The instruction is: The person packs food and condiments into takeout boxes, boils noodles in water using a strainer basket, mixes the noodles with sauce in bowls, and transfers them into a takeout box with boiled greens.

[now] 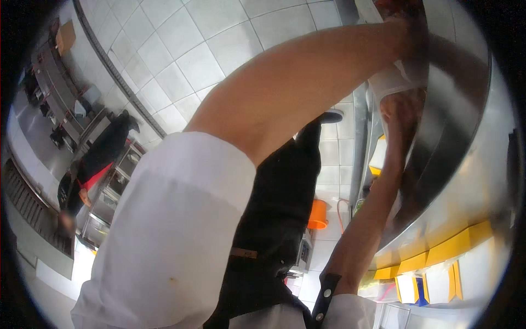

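Both forearms reach to the upper right, below a dark, glossy panel (446, 135) with a curved edge. My right hand (400, 109) touches the edge of a whitish translucent container or sheet (396, 82); the panel's shade blurs its fingers. The other arm, in a rolled white sleeve, crosses the top of the view, and my left hand (404, 35) lies at the far side of that whitish item, near something red (396, 6). Its fingers are too dark and blurred to make out. Which hand is which is judged from the arms' crossing.
Yellow-and-white boxes (437, 271) line a shelf at lower right. An orange bucket (317, 214) stands on the white tiled floor (176, 49). A metal counter edge (360, 152) runs beside the arms. At left, a person in dark clothes (98, 156) is near metal-framed racks (109, 193).
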`<state>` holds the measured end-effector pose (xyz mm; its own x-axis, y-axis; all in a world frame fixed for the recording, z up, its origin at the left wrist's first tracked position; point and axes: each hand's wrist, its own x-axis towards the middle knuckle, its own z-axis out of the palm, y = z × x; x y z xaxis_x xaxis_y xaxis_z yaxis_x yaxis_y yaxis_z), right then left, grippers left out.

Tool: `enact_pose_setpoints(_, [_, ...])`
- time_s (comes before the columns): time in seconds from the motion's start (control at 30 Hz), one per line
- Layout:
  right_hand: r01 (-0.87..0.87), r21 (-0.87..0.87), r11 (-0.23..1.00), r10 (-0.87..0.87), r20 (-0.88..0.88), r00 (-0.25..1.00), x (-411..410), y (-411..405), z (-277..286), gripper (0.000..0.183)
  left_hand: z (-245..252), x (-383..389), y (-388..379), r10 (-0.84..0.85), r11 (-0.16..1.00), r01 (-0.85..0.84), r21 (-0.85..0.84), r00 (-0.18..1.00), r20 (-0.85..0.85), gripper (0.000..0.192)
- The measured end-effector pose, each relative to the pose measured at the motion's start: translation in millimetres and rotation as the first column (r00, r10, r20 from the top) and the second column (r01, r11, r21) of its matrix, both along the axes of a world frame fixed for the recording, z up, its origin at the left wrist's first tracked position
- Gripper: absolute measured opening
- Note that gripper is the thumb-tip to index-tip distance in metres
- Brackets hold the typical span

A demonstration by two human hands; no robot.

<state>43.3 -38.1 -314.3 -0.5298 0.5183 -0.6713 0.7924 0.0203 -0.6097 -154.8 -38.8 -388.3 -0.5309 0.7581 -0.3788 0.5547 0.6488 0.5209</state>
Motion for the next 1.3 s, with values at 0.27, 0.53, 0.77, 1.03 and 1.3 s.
enact_pose_setpoints(0.27, [-0.441,0.267,0.857,0.456,0.005,0.89,9.6,4.7,-11.3,0.026,10.3,-5.9,-10.8,-0.069,0.997,0.067,0.034,0.995,0.066,0.047])
enact_pose_setpoints(0.53, [-0.365,0.046,0.93,0.359,0.1,0.928,7.4,7.7,-5.5,0.026,41.0,-31.3,-20.6,-0.16,0.983,0.145,0.116,0.978,0.135,0.054])
enact_pose_setpoints(0.77, [-0.199,0.247,0.948,0.25,-0.197,0.948,30.8,-15.6,7.8,0.034,89.3,-58.0,-37.6,-0.308,0.94,0.293,0.177,0.949,0.068,0.06])
enact_pose_setpoints(1.03, [-0.126,0.315,0.941,0.173,-0.128,0.976,44.7,-48.5,69.9,0.031,118.3,-35.5,-133.3,-0.285,0.809,0.041,0.586,0.9,0.33,0.02])
enact_pose_setpoints(1.3, [-0.368,0.55,0.749,0.548,-0.205,0.811,56.1,-47.4,66.4,0.029,154.3,-33.2,-179.5,-0.173,0.81,-0.083,0.581,0.913,0.37,0.027])
